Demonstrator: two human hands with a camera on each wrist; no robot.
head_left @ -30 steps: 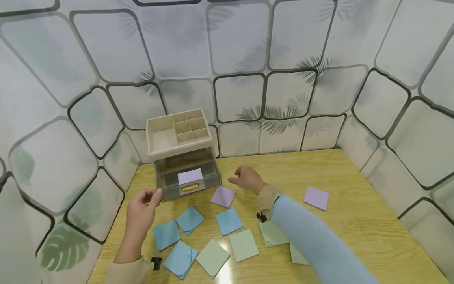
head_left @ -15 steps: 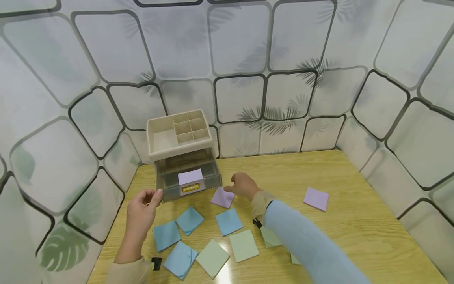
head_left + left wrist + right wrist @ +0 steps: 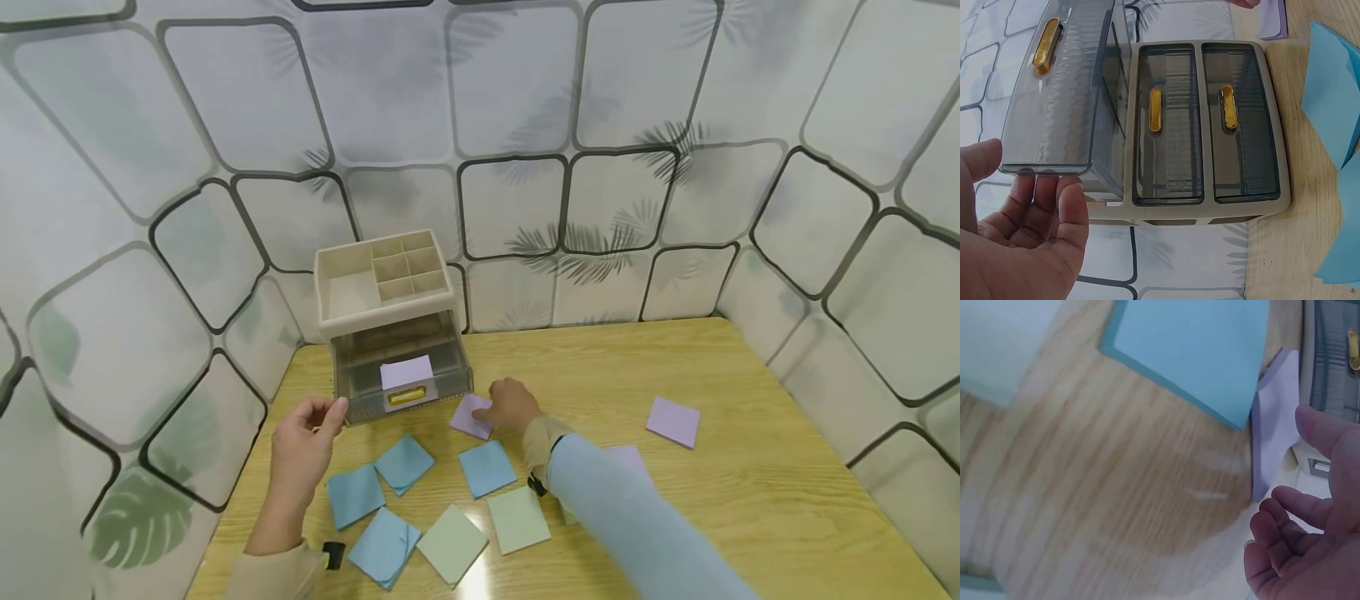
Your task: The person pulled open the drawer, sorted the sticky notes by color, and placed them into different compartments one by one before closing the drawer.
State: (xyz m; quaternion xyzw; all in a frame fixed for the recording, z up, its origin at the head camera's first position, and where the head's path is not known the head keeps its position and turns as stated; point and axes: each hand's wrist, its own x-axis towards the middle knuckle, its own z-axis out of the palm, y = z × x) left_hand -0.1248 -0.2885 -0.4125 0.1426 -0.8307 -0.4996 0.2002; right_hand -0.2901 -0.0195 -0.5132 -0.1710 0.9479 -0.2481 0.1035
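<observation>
My left hand [image 3: 306, 446] holds the left front corner of the pulled-out clear drawer [image 3: 363, 407], thumb at the front and fingers curled at its side. A yellow-gold handle [image 3: 1047, 47] sits on the drawer front. Inside the drawer is a light purple paper pad [image 3: 406, 372]. My right hand [image 3: 515, 406] is at a purple sticky note pad [image 3: 467, 419] on the table, right of the drawer. Its thumb overlaps the pad's edge [image 3: 1275, 419], while the bent fingers stand apart from the thumb.
The organizer's cream top tray [image 3: 348, 287] has several compartments. Two shut drawers [image 3: 1169, 150] lie below the open one. Blue pads [image 3: 487, 468] and green pads [image 3: 452, 546] spread across the front, with a purple pad [image 3: 672, 422] at right. Patterned walls enclose the table [image 3: 780, 500].
My right hand has moved left and slightly down, from beside the purple pad to its right edge. The left hand stays at the drawer corner.
</observation>
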